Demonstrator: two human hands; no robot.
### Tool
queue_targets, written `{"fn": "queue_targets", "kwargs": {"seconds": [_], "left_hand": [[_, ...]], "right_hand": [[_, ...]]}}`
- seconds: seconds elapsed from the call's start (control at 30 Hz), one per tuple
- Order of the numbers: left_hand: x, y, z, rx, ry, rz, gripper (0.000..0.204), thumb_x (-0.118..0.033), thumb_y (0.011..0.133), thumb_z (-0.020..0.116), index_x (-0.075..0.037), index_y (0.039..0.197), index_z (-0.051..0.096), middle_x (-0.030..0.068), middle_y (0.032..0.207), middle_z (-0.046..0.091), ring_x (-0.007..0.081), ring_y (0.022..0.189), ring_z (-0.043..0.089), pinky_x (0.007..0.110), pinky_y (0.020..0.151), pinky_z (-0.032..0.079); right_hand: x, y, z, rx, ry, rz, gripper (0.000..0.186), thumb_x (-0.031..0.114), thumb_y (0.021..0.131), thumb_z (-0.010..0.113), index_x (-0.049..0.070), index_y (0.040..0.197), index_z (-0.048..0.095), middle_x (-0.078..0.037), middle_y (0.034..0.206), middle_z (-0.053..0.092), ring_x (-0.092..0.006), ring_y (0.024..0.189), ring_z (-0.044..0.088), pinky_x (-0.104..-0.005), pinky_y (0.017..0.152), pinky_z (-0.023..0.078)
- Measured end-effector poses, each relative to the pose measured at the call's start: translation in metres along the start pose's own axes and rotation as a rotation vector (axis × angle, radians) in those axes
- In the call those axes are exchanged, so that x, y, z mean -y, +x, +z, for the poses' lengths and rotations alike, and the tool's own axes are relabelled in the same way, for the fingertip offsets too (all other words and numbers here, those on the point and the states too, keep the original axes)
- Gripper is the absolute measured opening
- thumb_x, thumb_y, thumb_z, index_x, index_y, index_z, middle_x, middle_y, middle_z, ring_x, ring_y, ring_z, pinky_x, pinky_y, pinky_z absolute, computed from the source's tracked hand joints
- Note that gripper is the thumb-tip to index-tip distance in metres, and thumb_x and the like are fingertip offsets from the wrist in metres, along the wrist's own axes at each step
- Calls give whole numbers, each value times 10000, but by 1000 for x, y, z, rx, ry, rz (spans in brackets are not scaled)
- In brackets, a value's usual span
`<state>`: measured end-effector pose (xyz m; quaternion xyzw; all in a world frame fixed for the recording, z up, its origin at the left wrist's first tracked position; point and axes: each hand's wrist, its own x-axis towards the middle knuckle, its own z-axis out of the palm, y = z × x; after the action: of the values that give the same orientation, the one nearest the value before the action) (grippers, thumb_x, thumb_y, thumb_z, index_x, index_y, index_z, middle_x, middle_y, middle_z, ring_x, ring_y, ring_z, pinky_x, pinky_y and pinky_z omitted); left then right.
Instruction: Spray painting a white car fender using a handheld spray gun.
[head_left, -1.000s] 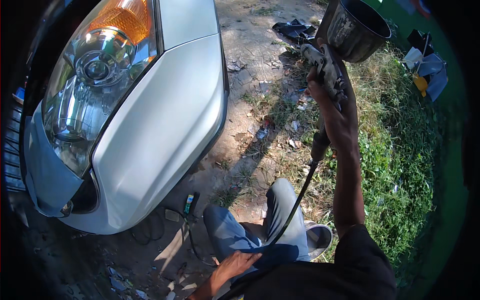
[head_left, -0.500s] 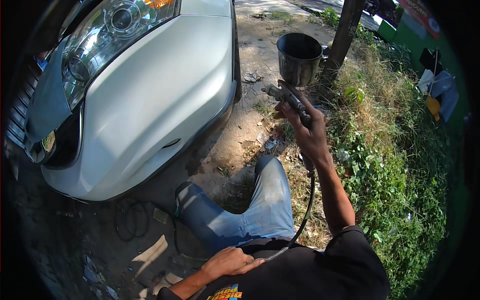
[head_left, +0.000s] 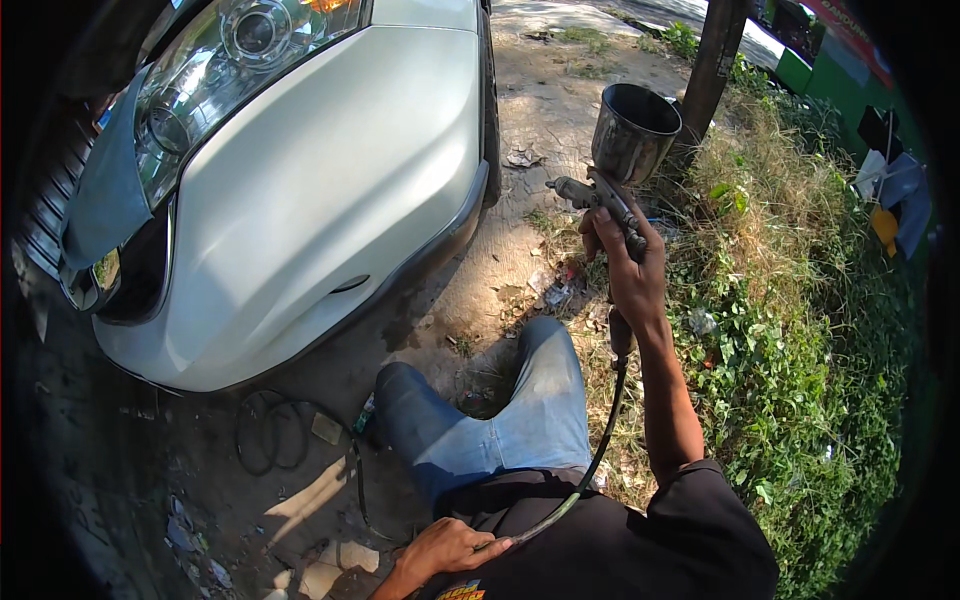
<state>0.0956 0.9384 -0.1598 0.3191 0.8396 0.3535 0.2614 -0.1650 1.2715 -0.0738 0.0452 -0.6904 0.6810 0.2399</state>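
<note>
With the right hand (head_left: 634, 272) wrapped around the spray gun (head_left: 612, 203) at about one o'clock and the left hand (head_left: 450, 548) gripping its hose (head_left: 603, 440) at six, it seems best to carry the cup (head_left: 632, 148) level, hose clear of the white bumper (head_left: 330, 210) at ten.

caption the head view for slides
Right hand holding gravity-feed spray gun, left hand on its hose, near white bumper.

From my end, the inside of the cup (head_left: 628, 150) is too dark to read; my right hand (head_left: 634, 272) partly hides the spray gun (head_left: 612, 203). Far left, the headlight (head_left: 205, 95) is cut off.
</note>
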Motion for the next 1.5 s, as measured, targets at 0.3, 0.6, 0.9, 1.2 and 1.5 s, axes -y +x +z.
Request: {"fn": "queue_targets", "kwargs": {"seconds": [0.3,0.6,0.9,1.2,1.5], "left_hand": [[6,-15,9,-52,-65,-114,413,-443,947,714,-78,770,790,155,529,615,347,508,659,418,494,529],[13,-22,19,88,-174,-302,555,-550,994,603,-58,846,812,212,569,635,384,576,682,451,593,559],[28,-24,18,232,-259,-334,582,-601,998,580,-85,887,824,191,518,595,348,489,627,422,553,513],[36,-27,19,246,-338,-383,621,-629,1004,544,-73,966,819,195,548,620,330,501,637,429,567,509],[39,-30,14,267,-372,-422,637,-637,1008,526,-70,977,814,196,559,627,336,515,642,448,574,511]], "right_hand": [[9,-16,17,82,54,-15,438,161,1049,618,27,1462,564,-32,873,683,-65,729,574,-243,651,486],[14,-40,36,132,30,4,459,131,1036,617,-29,1460,543,-20,831,647,-73,727,557,-250,663,478],[14,-56,53,236,-31,2,456,156,1050,596,-38,1458,536,-62,927,674,-109,805,605,-273,731,494],[-2,-58,36,-1,-76,59,493,300,1048,629,-39,1400,562,-106,1218,667,-164,1090,623,-329,1002,480],[-6,-53,22,-138,-28,62,395,267,1052,585,-38,1302,609,-69,999,679,-129,853,587,-303,811,480]]}}
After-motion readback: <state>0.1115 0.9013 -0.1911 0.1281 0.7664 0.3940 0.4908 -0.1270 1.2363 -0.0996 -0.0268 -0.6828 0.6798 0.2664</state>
